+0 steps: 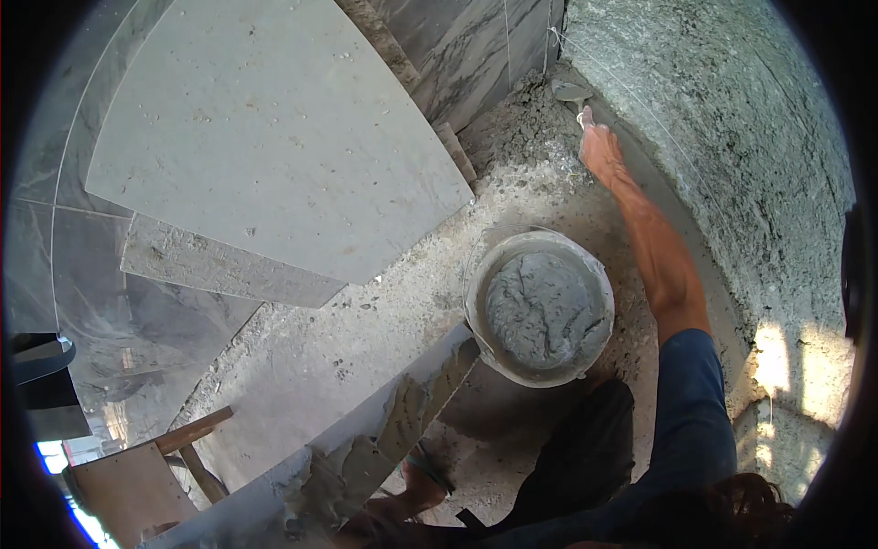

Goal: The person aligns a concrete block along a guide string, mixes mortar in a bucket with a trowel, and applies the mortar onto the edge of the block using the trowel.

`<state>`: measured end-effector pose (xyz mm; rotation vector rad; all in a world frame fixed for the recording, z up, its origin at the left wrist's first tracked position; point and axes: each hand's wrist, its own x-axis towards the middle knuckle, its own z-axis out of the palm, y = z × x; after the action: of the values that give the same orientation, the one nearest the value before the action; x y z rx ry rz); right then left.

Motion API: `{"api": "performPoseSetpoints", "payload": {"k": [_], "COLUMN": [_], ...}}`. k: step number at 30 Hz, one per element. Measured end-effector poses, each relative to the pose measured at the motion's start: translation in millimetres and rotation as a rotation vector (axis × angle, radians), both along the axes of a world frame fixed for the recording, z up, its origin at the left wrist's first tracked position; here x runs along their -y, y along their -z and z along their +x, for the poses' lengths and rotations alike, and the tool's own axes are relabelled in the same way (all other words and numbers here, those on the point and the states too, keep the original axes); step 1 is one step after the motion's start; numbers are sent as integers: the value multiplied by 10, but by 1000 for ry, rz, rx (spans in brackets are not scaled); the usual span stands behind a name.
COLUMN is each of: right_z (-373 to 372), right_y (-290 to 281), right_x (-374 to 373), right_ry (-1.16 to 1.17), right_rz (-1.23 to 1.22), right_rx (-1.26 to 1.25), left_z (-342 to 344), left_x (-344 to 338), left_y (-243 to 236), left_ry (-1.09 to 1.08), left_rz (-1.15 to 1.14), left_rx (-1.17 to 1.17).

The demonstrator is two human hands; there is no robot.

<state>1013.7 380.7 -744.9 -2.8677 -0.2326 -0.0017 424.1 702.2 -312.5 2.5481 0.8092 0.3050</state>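
Observation:
At the far right, my right hand [600, 151] is closed around the handle of a trowel [571, 90]. The trowel's blade rests at a heap of rough wet mortar [521, 119] in the corner between the tiled wall and the rough wall. A long strip of tile [274, 485] slants from the lower left to the bucket, with mortar [352, 467] smeared along one side. A small skin-coloured patch by its lower left end may be fingertips of my left hand [159, 529]; the rest is hidden. A bucket of grey mortar [544, 306] stands before me.
A large grey panel [274, 137] lies at the left over another slab piece [219, 261]. The rough wall [732, 110] rises on the right, with a thin string near its base. A wooden stool [137, 489] is at the lower left. My foot [422, 489] shows beside the strip.

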Motion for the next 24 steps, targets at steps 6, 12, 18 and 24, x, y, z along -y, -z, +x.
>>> {"api": "performPoseSetpoints", "payload": {"k": [6,12,18,24], "right_z": [371,138,-47,-94], "right_y": [-275,-430,-175,-150], "right_x": [-98,31,85,-152], "right_ry": [33,118,32,65], "right_rz": [87,137,-2,-23], "right_rx": [-30,11,75,-41], "left_z": [8,-84,-89,-37], "left_x": [14,-81,-153,-147], "left_y": [22,18,67,75], "left_ry": [31,36,30,6], "left_rz": [0,3,-13,-11], "left_rx": [6,32,14,-2]}}
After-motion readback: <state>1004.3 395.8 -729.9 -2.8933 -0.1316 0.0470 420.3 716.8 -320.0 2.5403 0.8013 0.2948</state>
